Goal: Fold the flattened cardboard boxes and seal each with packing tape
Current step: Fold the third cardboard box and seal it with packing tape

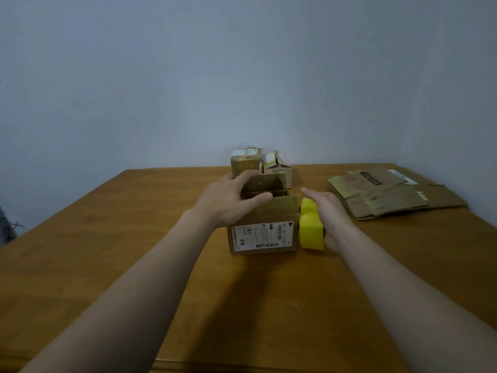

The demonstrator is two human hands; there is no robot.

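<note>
A cardboard box (265, 232) with a white shipping label on its near side stands in the middle of the wooden table (107, 251), its top flaps partly open. My left hand (228, 200) rests on the box's top left, thumb curled over a flap edge. A yellow tape dispenser (312, 227) sits against the box's right side, and my right hand (328, 211) holds it from the right, index finger stretched forward.
Two small folded boxes (261, 162) stand at the table's far edge by the grey wall. A pile of flattened cardboard boxes (390, 195) lies at the right, close to the table's right edge.
</note>
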